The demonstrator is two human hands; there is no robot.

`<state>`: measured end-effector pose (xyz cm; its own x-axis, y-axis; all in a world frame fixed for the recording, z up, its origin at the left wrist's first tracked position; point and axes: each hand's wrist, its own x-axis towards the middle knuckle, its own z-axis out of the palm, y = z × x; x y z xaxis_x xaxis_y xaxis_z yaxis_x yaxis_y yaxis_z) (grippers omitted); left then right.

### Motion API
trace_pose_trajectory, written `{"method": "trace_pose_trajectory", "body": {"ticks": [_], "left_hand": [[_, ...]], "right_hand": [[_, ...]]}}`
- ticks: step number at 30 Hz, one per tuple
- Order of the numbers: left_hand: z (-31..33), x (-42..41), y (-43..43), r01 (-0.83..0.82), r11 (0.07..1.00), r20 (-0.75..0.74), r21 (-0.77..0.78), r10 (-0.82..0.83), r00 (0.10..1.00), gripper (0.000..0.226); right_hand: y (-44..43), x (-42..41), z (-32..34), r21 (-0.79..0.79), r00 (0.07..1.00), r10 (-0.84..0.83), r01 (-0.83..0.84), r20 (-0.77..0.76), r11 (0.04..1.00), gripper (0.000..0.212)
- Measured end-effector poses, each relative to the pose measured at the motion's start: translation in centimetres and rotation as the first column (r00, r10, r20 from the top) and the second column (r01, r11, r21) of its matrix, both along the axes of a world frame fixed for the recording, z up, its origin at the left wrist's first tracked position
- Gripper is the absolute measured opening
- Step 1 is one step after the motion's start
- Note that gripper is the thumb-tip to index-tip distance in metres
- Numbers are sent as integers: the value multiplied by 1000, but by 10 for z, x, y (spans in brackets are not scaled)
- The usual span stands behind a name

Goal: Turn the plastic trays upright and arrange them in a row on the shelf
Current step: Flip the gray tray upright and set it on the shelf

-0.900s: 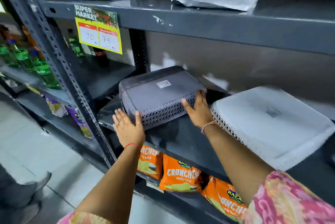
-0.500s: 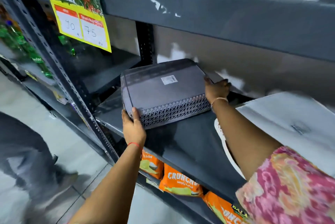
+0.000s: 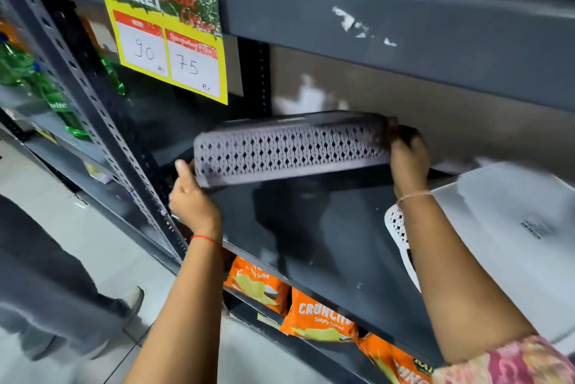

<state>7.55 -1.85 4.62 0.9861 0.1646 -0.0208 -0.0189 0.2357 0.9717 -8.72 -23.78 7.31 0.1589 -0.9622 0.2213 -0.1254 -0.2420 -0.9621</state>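
Note:
A grey plastic tray (image 3: 289, 150) with a perforated side wall hangs above the dark shelf (image 3: 311, 228), tipped so its long side faces me. My left hand (image 3: 189, 197) grips its lower left corner. My right hand (image 3: 407, 156) holds its right end. A white plastic tray (image 3: 504, 234) lies upside down on the same shelf to the right, partly behind my right forearm.
A yellow price sign (image 3: 168, 41) hangs from the shelf above. A perforated upright post (image 3: 102, 109) stands at the left. Orange crisp bags (image 3: 314, 318) fill the shelf below. Green bottles (image 3: 37, 85) stand far left. A person's leg and shoe (image 3: 77, 306) are on the floor.
The grey tray lay upside down on the shelf; both hands gripped its ends, lifted it off and tilted it onto its side. The camera moved closer.

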Motion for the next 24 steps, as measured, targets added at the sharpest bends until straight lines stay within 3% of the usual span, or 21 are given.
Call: {"method": "trace_pose_trajectory", "body": {"ticks": [3,6,9,12,14,17,20,22,24], "left_hand": [[27,19,4,-31,975,56,-218,44,997,47],[47,35,2,38,949,124,-314,2,992,46],[52,48,-1,116,933,140,-341,-72,988,53],[50,56,-5,154,965,135,-213,-127,983,50],[40,61,-7,189,973,70,-131,-181,981,46],[8,67,-11,318,948,-110,-23,-319,941,62],[7,64,-11,491,868,-131,-67,-496,858,53],[23,69,-14,536,832,-103,-145,-552,828,63],[35,84,-16,551,827,-61,-114,-559,827,71]], "right_hand": [[11,-10,17,-34,956,118,-113,268,993,17],[15,-13,30,-72,926,192,-178,326,981,30],[15,-11,35,-98,942,170,-147,289,984,30],[12,-6,25,-112,961,112,-86,251,990,30],[15,-2,10,-90,971,124,-107,207,990,37],[21,2,-22,10,982,183,-184,43,983,38],[24,8,-28,56,980,197,-197,2,979,38],[24,12,-19,51,986,168,-168,8,984,40],[22,17,-14,92,986,158,-162,43,983,46]]}}
